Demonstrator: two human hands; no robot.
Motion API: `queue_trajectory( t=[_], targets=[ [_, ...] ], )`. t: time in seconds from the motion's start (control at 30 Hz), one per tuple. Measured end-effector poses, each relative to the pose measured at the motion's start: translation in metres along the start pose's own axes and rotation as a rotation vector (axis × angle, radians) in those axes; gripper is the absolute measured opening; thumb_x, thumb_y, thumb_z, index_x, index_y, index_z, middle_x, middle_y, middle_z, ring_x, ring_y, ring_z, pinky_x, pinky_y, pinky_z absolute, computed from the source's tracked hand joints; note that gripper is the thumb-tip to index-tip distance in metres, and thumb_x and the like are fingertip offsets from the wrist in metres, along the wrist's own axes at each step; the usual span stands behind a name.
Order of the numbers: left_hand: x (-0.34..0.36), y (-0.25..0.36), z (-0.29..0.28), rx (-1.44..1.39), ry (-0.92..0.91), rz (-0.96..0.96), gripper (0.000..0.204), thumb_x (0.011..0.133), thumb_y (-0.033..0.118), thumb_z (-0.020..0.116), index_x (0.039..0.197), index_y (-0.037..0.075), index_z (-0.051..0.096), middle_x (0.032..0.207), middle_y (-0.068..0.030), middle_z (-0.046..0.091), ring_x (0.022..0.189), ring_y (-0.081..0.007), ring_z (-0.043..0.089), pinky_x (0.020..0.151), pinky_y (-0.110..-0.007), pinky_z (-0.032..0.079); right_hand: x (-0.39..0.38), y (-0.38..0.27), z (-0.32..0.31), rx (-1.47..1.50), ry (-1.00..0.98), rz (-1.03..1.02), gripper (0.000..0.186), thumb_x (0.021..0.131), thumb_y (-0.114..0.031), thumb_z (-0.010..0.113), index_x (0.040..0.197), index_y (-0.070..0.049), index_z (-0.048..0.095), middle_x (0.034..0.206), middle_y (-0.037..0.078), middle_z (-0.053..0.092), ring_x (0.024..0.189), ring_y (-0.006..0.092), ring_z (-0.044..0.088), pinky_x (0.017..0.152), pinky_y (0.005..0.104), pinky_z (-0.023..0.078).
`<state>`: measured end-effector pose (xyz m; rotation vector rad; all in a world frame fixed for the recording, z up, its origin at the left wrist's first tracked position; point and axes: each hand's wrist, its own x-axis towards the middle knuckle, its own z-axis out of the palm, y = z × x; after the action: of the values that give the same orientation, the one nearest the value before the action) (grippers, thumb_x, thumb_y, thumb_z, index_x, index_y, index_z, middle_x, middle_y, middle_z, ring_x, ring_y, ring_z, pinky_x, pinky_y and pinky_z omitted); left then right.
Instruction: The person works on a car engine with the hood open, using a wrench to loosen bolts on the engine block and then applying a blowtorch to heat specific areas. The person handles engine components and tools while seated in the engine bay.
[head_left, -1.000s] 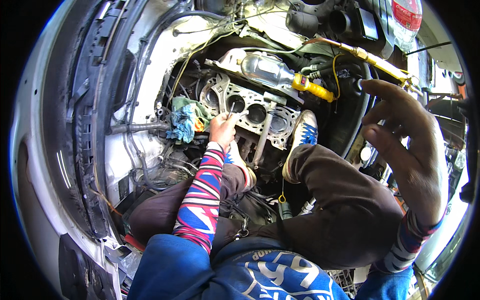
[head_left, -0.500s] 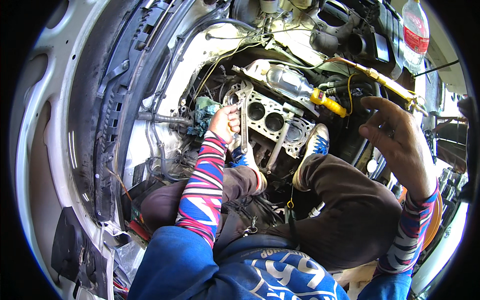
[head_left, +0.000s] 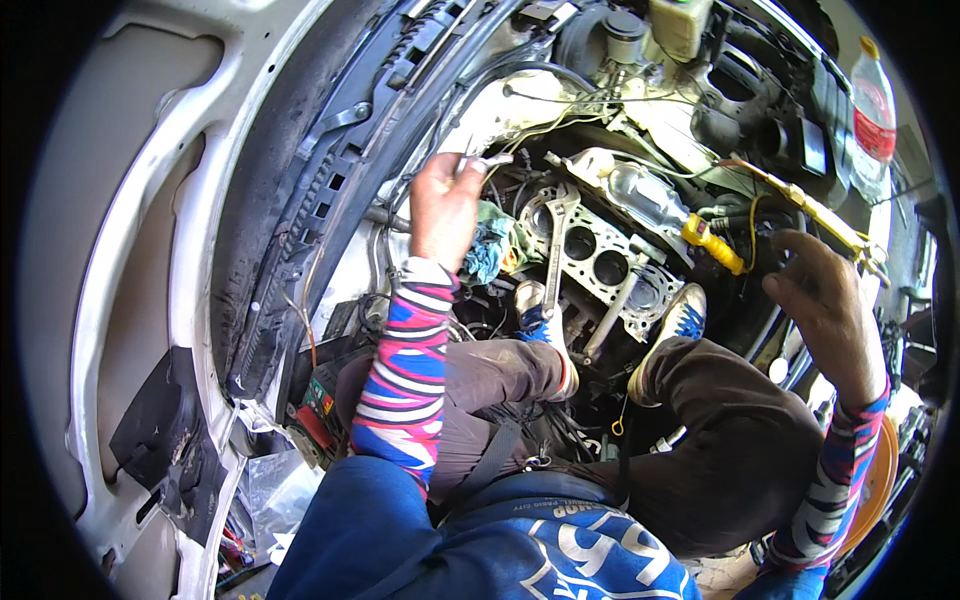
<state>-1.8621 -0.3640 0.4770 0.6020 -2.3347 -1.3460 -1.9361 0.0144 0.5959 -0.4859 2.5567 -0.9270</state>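
Observation:
My left hand (head_left: 445,212) is raised left of the engine block (head_left: 590,250), pinching a small grey metal piece (head_left: 490,162) whose kind I cannot make out. A long open-end wrench (head_left: 556,255) lies across the block's left end, untouched, its jaw toward the far side. A T-shaped metal tool (head_left: 618,305) rests over the block's right part. My right hand (head_left: 825,310) hovers at the right, fingers loosely bent and thumb apart, with nothing visible in it. A crumpled blue-green rag (head_left: 487,247) sits between my left hand and the block.
Beyond the block lies a lamp with a clear bulb cover (head_left: 643,192) and yellow handle (head_left: 715,243). A plastic bottle (head_left: 873,135) stands far right. My two shoes (head_left: 548,330) are beside the block's near edge. White body panels (head_left: 130,260) curve along the left.
My left hand has left the wrench and moved up and left with the small metal piece. The wrench stays on the block. The whole view has shifted; my right hand keeps its pose.

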Motion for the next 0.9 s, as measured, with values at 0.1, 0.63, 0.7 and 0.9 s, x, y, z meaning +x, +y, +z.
queue_trajectory(
  t=[0.1, 0.63, 0.7, 0.9],
  targets=[
    [0.001, -0.006, -0.006, 0.008, -0.054, -0.232, 0.019, 0.098, 0.021, 0.061, 0.104, 0.003, 0.062, 0.064, 0.0069, 0.046, 0.048, -0.0024, 0.036, 0.042, -0.022, 0.027, -0.004, 0.003, -0.001, -0.051, 0.047, -0.025, 0.039, 0.084, -0.016, 0.074, 0.117, 0.003, 0.064, 0.08, 0.013, 0.065, 0.071, 0.0221, 0.06, 0.066, 0.0351, 0.047],
    [-0.032, 0.124, 0.123, -0.722, -1.028, -0.193, 0.024, 0.102, 0.027, 0.058, 0.111, 0.005, 0.058, 0.068, 0.0074, 0.042, 0.053, -0.0005, 0.035, 0.047, -0.018, 0.028, 0.018, -0.002, 0.025, 0.532, -0.136, 0.071, 0.035, 0.095, -0.016, 0.066, 0.12, 0.009, 0.061, 0.088, 0.009, 0.071, 0.069, 0.0079, 0.059, 0.061, 0.0252, 0.049],
    [-0.03, 0.101, 0.13, -0.944, -0.933, -0.2, 0.029, 0.104, 0.029, 0.052, 0.119, 0.004, 0.057, 0.068, 0.0063, 0.039, 0.053, -0.0023, 0.036, 0.047, -0.018, 0.031, 0.022, 0.003, 0.021, 0.507, -0.086, 0.186, 0.025, 0.098, -0.019, 0.062, 0.109, 0.003, 0.066, 0.073, 0.001, 0.066, 0.062, 0.0031, 0.054, 0.055, 0.0212, 0.043],
    [-0.013, -0.089, 0.181, -0.659, -0.506, -0.642, 0.019, 0.101, 0.021, 0.054, 0.113, 0.009, 0.063, 0.07, 0.0045, 0.048, 0.055, -0.0052, 0.047, 0.046, -0.021, 0.035, 0.031, 0.007, 0.02, 0.486, -0.069, 0.18, 0.035, 0.101, -0.031, 0.058, 0.118, -0.001, 0.066, 0.074, 0.002, 0.067, 0.065, 0.0034, 0.054, 0.059, 0.0184, 0.04]
  ],
)
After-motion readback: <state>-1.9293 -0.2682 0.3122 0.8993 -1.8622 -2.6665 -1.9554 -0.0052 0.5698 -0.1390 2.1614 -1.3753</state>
